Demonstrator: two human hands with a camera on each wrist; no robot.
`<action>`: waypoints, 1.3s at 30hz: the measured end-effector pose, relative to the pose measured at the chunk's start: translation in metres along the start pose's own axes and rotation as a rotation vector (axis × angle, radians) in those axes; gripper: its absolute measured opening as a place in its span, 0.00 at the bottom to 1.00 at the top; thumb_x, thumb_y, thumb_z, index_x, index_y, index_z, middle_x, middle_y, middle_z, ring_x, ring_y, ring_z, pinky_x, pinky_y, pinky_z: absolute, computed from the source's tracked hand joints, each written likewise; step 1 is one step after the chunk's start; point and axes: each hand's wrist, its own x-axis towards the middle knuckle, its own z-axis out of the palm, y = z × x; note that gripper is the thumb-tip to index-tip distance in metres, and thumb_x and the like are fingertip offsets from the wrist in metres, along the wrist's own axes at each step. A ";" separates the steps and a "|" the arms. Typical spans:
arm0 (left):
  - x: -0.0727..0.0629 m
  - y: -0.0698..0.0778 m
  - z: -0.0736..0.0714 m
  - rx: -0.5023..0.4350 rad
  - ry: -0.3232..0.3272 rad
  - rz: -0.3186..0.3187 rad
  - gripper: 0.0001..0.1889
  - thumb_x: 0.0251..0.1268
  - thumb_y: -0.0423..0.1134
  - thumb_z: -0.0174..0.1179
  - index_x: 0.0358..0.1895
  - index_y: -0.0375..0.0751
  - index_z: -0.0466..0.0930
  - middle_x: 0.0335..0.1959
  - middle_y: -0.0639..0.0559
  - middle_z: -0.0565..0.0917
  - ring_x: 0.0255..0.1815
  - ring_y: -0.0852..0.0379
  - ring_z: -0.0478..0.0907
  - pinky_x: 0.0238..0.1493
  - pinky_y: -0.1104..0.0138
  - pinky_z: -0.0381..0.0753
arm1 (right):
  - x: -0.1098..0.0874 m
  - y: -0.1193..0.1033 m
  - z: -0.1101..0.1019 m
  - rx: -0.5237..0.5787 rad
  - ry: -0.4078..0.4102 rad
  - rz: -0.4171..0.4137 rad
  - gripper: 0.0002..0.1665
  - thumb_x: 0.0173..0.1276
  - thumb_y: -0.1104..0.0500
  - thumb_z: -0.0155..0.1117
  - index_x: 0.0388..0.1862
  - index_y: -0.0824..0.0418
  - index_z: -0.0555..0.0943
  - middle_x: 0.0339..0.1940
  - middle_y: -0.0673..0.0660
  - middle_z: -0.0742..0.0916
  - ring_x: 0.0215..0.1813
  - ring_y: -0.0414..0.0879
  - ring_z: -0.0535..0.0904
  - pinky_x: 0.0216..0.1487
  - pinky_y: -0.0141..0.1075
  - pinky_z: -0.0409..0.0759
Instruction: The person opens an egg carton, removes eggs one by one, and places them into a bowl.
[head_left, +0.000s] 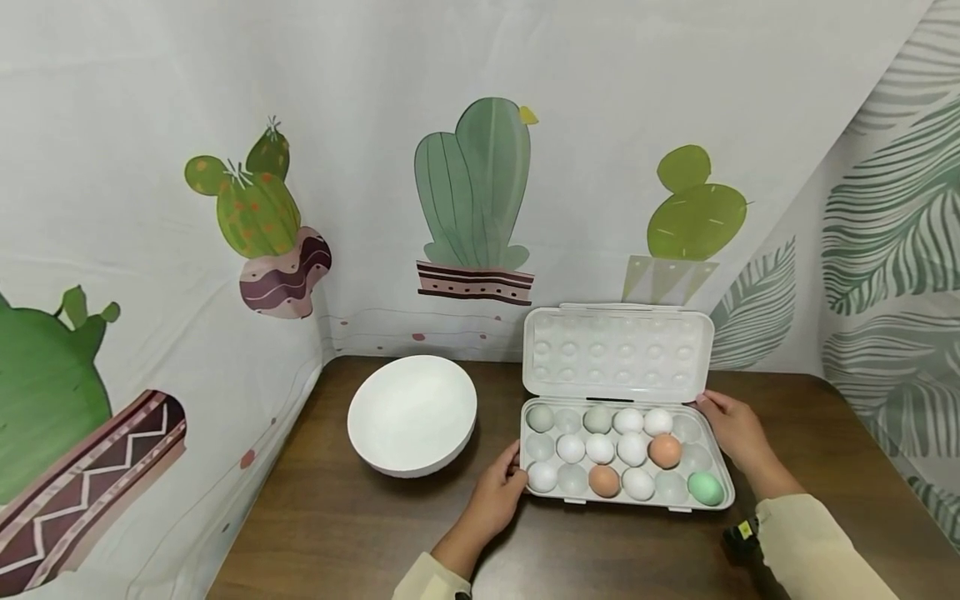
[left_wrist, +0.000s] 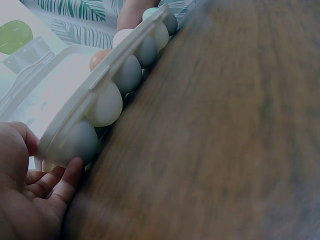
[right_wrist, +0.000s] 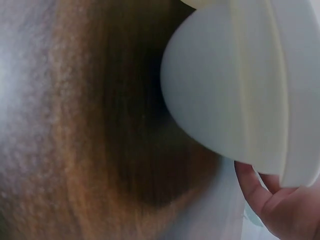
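Note:
A white plastic egg carton stands on the table at right with its lid raised against the back wall hanging. Several white eggs lie in its cups, along with two brown eggs, one behind the other, and a green egg at the front right corner. My left hand grips the carton's left end, thumb by the rim and fingers beneath in the left wrist view. With my right hand I hold the back right corner near the hinge; its fingers partly hide behind the rim in the right wrist view.
A white round bowl stands left of the carton on the brown wooden table. A cactus-print cloth hangs close behind and along the left side. Beside my right sleeve is a small black object with a yellow mark.

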 end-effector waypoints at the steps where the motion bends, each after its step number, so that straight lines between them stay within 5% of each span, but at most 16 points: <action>1: 0.000 0.000 0.000 -0.003 0.001 0.000 0.31 0.63 0.31 0.52 0.73 0.39 0.69 0.51 0.46 0.85 0.45 0.64 0.76 0.48 0.76 0.75 | 0.000 0.000 0.000 -0.003 0.001 -0.002 0.37 0.83 0.45 0.40 0.75 0.74 0.64 0.71 0.76 0.73 0.74 0.71 0.65 0.71 0.63 0.66; 17: 0.002 0.000 0.000 -0.005 0.001 -0.008 0.30 0.63 0.31 0.52 0.72 0.38 0.69 0.51 0.45 0.84 0.46 0.63 0.76 0.48 0.76 0.75 | -0.004 -0.006 -0.003 -0.014 -0.013 -0.022 0.39 0.83 0.43 0.38 0.73 0.77 0.64 0.71 0.79 0.70 0.72 0.73 0.66 0.70 0.64 0.67; 22: 0.001 0.000 0.000 -0.017 0.001 -0.010 0.30 0.63 0.31 0.52 0.72 0.36 0.69 0.51 0.44 0.84 0.45 0.62 0.76 0.47 0.76 0.76 | -0.007 -0.008 -0.005 -0.011 -0.011 -0.046 0.38 0.83 0.44 0.37 0.72 0.75 0.66 0.66 0.77 0.76 0.68 0.71 0.70 0.65 0.63 0.72; 27: 0.000 0.001 -0.001 -0.015 0.005 -0.008 0.30 0.64 0.31 0.51 0.72 0.36 0.69 0.51 0.44 0.84 0.45 0.64 0.76 0.47 0.76 0.76 | -0.008 -0.008 -0.008 0.008 -0.009 -0.081 0.35 0.84 0.46 0.38 0.72 0.73 0.67 0.59 0.73 0.83 0.56 0.49 0.81 0.54 0.48 0.83; 30: 0.000 0.001 0.000 -0.013 0.008 0.003 0.30 0.63 0.32 0.51 0.72 0.34 0.69 0.51 0.44 0.84 0.44 0.65 0.77 0.47 0.75 0.77 | -0.009 -0.009 -0.010 0.025 -0.018 -0.088 0.35 0.84 0.46 0.39 0.72 0.74 0.67 0.59 0.73 0.83 0.46 0.30 0.78 0.47 0.37 0.83; 33: 0.000 0.000 0.000 -0.017 0.009 -0.003 0.30 0.64 0.32 0.51 0.72 0.34 0.69 0.51 0.44 0.84 0.45 0.65 0.77 0.47 0.75 0.77 | -0.010 -0.010 -0.012 0.039 -0.022 -0.087 0.35 0.84 0.46 0.40 0.72 0.74 0.66 0.59 0.73 0.83 0.42 0.21 0.73 0.45 0.34 0.82; 36: 0.001 0.000 0.000 -0.046 0.005 -0.019 0.30 0.64 0.31 0.52 0.72 0.35 0.69 0.52 0.43 0.84 0.44 0.64 0.77 0.46 0.75 0.78 | -0.012 -0.012 -0.012 0.040 -0.016 -0.095 0.35 0.84 0.47 0.40 0.73 0.73 0.65 0.60 0.73 0.82 0.46 0.28 0.79 0.47 0.38 0.85; 39: 0.001 0.000 0.001 -0.079 0.007 -0.028 0.30 0.64 0.30 0.53 0.72 0.33 0.68 0.52 0.41 0.84 0.44 0.63 0.78 0.45 0.75 0.78 | -0.015 -0.015 -0.012 0.040 -0.001 -0.100 0.34 0.84 0.47 0.41 0.74 0.72 0.64 0.63 0.74 0.80 0.55 0.48 0.84 0.53 0.46 0.86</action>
